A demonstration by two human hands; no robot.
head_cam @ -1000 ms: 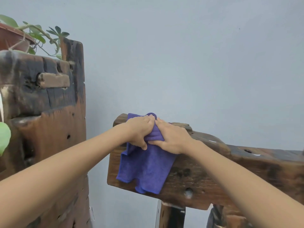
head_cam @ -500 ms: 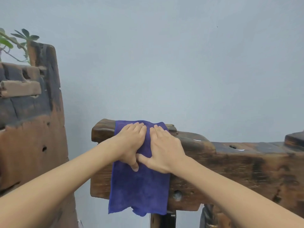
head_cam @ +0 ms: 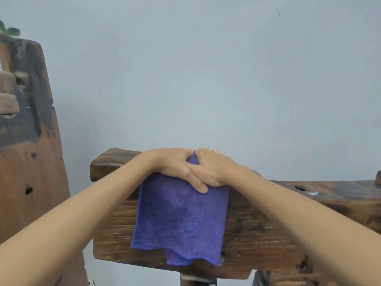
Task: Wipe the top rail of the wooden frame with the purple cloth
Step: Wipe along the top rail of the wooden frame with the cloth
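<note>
The purple cloth (head_cam: 181,219) is draped over the top rail (head_cam: 309,190) of the dark wooden frame, near its left end, and hangs down the front face. My left hand (head_cam: 175,166) and my right hand (head_cam: 214,170) lie side by side on top of the cloth, pressing it onto the rail. The fingers of both hands curl over the bunched top fold, and the left thumb overlaps the right thumb. The cloth's upper part is hidden under the hands.
A tall weathered wooden post (head_cam: 26,151) stands at the left, with a few plant leaves (head_cam: 10,30) above it. A plain grey wall (head_cam: 206,79) is behind. The rail runs on to the right, with a hole (head_cam: 300,187) in its top.
Both hands have closed from flat to curled over the cloth's top fold, and they have slid a little to the right along the rail. The view has shifted right and nearer.
</note>
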